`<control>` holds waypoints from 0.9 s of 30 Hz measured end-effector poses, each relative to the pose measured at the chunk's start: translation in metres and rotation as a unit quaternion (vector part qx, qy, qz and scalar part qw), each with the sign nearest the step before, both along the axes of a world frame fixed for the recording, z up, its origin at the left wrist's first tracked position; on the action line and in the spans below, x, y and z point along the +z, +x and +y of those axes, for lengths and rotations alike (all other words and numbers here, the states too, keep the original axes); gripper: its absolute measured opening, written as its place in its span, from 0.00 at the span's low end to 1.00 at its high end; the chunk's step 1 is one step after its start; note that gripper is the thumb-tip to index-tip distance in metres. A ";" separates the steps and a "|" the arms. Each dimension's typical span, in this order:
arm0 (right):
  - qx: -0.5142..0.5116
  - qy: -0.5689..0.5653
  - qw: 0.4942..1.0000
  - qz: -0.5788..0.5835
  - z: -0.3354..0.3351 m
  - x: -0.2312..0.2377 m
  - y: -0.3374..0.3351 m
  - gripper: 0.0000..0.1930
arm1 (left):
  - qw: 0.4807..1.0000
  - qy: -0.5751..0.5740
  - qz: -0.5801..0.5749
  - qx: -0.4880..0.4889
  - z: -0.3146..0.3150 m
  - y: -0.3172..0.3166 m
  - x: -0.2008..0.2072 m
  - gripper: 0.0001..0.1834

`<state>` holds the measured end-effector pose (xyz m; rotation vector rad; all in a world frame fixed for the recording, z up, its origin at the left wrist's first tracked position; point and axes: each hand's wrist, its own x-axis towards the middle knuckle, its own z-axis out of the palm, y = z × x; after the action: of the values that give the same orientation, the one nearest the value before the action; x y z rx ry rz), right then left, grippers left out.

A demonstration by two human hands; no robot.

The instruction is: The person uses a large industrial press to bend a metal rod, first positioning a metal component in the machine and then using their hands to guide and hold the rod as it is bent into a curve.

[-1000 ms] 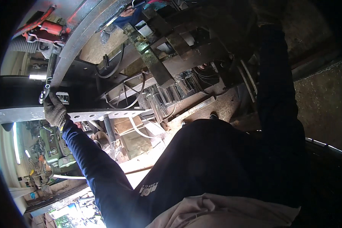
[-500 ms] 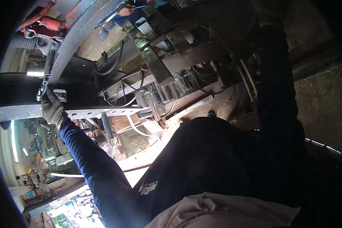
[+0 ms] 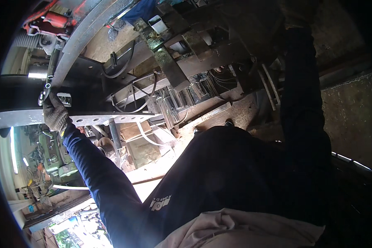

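Note:
My left hand (image 3: 56, 112), in a grey knitted glove, reaches to the far left of the machine. Its fingers are closed round the lower end of a metal rod (image 3: 53, 68) that runs down from a red part. Beside the fingers is a small bright metal bracket (image 3: 64, 99). A steel beam with a row of round holes (image 3: 96, 119) passes under the wrist. My right arm stretches up the right side, and my right hand (image 3: 296, 15) lies in deep shade at the top. Its fingers, and anything they touch, are too dark to make out.
Flat steel bars (image 3: 169, 68) lie across the dark frame in the middle. Bundles of thin rods (image 3: 175, 101) rest below them. A curved steel rim (image 3: 76, 47) rises at the upper left. A green machine (image 3: 56, 159) stands at the left, and a cardboard piece (image 3: 135, 131) lies nearby.
Another person's hand at the top has gone out of view, leaving blue cloth there. My left hand stays on the rod, and my right arm is nearly unmoved.

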<state>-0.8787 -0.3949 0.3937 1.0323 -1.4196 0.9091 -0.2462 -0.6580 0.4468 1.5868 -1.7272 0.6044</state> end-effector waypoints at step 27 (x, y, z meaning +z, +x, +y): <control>-0.039 0.061 0.994 0.080 -0.011 -0.012 -0.026 0.22 | 0.997 -0.058 -0.030 -0.031 0.005 0.008 -0.005 0.23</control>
<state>-0.9051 -0.4055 0.3817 1.1079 -1.3825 0.6746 -0.2382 -0.6527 0.4423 1.4443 -1.7460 0.7151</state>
